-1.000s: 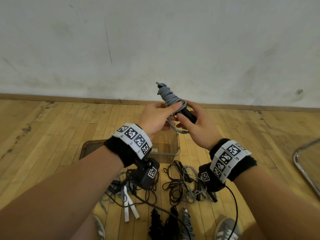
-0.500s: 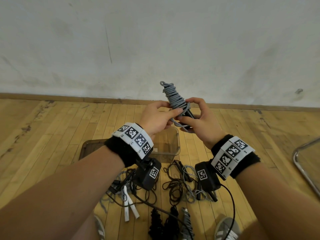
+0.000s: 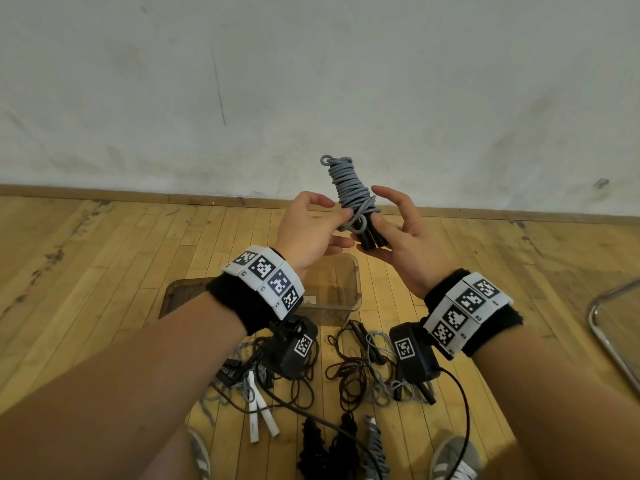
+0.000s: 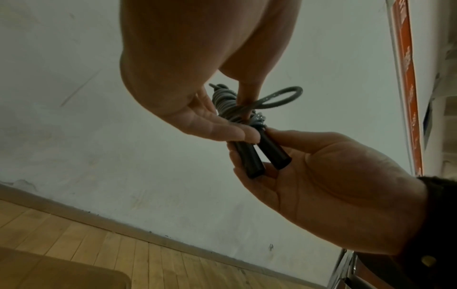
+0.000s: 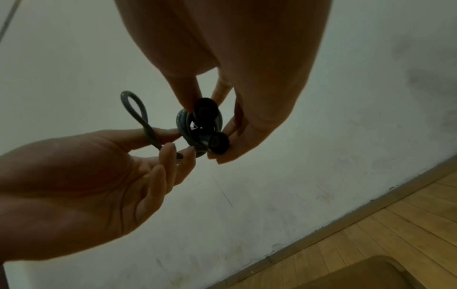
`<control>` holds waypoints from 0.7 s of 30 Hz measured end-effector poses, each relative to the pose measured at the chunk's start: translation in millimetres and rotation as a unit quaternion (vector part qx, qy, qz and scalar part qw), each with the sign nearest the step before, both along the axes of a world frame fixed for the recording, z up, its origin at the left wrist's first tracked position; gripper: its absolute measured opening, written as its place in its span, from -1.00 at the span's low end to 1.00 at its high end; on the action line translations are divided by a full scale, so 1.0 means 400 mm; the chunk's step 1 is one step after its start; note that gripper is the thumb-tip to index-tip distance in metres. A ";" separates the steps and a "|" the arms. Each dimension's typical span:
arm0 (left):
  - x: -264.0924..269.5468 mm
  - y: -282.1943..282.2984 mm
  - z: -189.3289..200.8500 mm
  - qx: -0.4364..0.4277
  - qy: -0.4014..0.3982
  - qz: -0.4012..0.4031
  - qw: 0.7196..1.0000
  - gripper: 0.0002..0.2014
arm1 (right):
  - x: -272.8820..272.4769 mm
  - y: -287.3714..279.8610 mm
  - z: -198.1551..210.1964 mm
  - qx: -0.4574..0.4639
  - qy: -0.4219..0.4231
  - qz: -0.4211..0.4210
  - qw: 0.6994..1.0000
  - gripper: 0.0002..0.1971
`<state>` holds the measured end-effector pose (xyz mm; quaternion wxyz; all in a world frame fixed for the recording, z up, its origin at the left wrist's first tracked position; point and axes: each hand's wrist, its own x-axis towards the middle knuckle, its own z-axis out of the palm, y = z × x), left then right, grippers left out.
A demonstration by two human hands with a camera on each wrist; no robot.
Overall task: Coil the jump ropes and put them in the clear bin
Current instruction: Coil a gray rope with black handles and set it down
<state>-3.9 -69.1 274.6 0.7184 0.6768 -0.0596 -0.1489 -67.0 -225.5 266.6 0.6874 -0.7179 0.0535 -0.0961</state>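
Rope was the matter in both my hands: the grey jump rope (image 3: 351, 188), wound into a tight bundle, stood nearly upright between them, its coiled end toward the wall and its two black handles (image 3: 372, 237) pointing down toward me. My right hand (image 3: 401, 237) cradled those handles from below, thumb and curled fingers closed around them, so it carried the bundle. My left hand (image 3: 308, 230) pinched the loose tail loop (image 4: 279, 96) where it left the wraps, the loop sticking out sideways, not yet tucked. I judged the coiling almost done, with only that tail left to secure. The clear bin (image 3: 346, 289) sat on the wooden floor (image 3: 104, 271) directly beneath my hands, a little nearer me, so the drop would go straight down, handles first, and my right hand was the one placed to make it. More tangled ropes (image 3: 349, 368) lay on the floor by my feet.
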 end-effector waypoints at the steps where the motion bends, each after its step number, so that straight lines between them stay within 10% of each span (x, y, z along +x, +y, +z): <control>1: -0.002 -0.001 0.002 0.004 -0.003 -0.003 1.000 -0.74 | -0.001 0.000 0.000 0.001 0.000 -0.002 1.000 -0.59; 21: -0.030 -0.013 -0.003 0.043 -0.068 -0.059 0.995 -0.69 | 0.007 0.012 -0.009 0.017 0.028 -0.032 0.999 -0.31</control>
